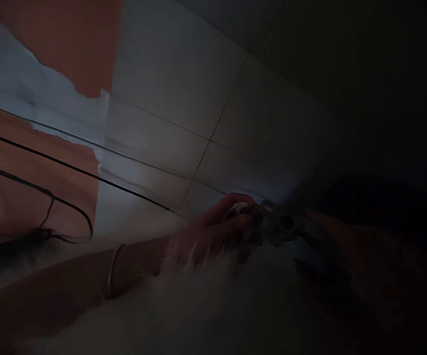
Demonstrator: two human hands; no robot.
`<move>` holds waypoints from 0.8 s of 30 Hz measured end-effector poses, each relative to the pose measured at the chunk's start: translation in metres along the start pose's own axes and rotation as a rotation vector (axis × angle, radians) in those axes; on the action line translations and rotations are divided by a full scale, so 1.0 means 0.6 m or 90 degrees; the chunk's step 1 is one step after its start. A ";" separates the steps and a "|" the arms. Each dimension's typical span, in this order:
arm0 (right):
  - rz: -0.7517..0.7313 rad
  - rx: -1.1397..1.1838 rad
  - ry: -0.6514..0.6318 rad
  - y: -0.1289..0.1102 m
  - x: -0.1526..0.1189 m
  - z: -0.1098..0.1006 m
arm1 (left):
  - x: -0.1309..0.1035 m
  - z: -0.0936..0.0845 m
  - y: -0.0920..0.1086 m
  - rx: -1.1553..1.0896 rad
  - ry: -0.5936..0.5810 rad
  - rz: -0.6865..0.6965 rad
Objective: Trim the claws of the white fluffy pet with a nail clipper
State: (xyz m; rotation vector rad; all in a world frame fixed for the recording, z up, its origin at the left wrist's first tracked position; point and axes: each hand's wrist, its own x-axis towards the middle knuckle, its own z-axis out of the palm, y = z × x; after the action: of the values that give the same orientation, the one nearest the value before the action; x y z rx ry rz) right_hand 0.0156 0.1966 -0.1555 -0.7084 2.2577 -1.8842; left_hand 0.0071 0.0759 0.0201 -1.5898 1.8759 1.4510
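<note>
The scene is very dark and tilted. My left hand [213, 229] reaches in from the lower left, a thin bangle [113, 268] on its wrist. Its fingers are curled around a small metal object [278, 224] near the lower middle; what the object is cannot be made out. White fluffy material [198, 301] lies just below the hand. My right hand does not show; the right side of the view is almost black.
A tiled wall [184, 79] fills the upper middle. At the left is an orange wall with peeling pale patches [21, 84]. Dark cables [61, 165] run across it and loop at the lower left.
</note>
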 end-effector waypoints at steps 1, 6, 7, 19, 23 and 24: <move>-0.004 -0.018 -0.008 0.000 0.004 -0.002 | -0.001 0.002 0.001 0.001 0.003 0.000; -0.054 -0.026 -0.005 -0.016 0.017 -0.009 | -0.008 0.009 0.002 -0.002 0.030 0.018; -0.050 -0.031 -0.002 -0.021 0.017 -0.007 | -0.008 0.009 0.002 0.001 0.027 0.018; 0.011 -0.094 -0.104 -0.026 0.011 0.004 | -0.010 -0.006 -0.007 -0.006 -0.006 0.024; -0.020 -0.082 -0.093 -0.022 0.013 0.014 | -0.007 -0.008 -0.011 -0.017 0.027 0.021; -0.038 -0.083 -0.085 -0.020 0.013 0.016 | -0.006 -0.009 -0.012 -0.020 0.032 0.018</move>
State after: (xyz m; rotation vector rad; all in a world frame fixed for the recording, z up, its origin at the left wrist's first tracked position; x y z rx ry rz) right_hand 0.0156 0.1831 -0.1445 -0.8999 2.3151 -1.6707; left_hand 0.0167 0.0748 0.0215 -1.6356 1.9201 1.4723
